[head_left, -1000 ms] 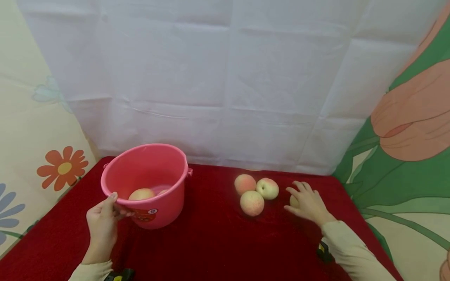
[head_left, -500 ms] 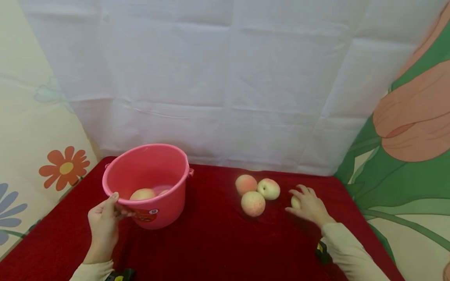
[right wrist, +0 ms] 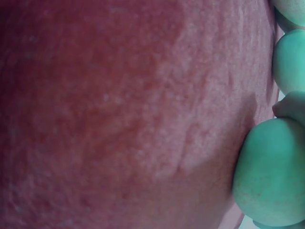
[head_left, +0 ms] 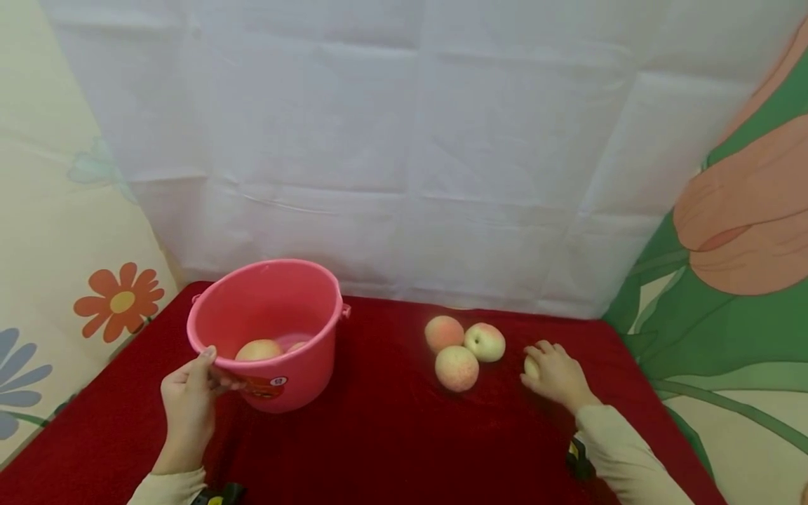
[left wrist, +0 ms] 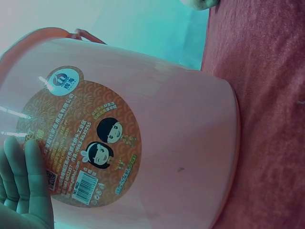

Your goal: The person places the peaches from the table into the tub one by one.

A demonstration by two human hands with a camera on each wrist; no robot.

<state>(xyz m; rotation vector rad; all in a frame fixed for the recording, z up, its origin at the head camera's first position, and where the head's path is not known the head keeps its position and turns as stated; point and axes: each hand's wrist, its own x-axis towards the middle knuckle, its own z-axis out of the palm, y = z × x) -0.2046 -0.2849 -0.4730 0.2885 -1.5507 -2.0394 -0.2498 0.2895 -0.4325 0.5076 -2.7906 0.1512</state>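
Note:
My left hand (head_left: 191, 407) pinches the near left rim of a pink plastic bucket (head_left: 309, 375), thumb on top of the edge. In the left wrist view, its fingers (left wrist: 35, 181) lie along the bucket's printed label (left wrist: 95, 148). Inside the bucket are a peach (head_left: 259, 350) and part of another (head_left: 296, 346). On the right, my right hand (head_left: 558, 377) curls over a pale peach (head_left: 532, 367) and hides most of it. The right wrist view has this peach (right wrist: 271, 174) on the cloth, with a digit (right wrist: 291, 106) against its upper side.
Three peaches touch in a cluster between the hands: a reddish one (head_left: 444, 334), a pale one (head_left: 485, 342) and a nearer one (head_left: 457, 369). Red cloth (head_left: 379, 435) covers the table. A white sheet (head_left: 404, 140) hangs behind, with flower-patterned hangings at both sides.
My right hand has closed its spread fingers in around the peach. The left hand keeps its hold on the bucket. The whole head view has shifted slightly.

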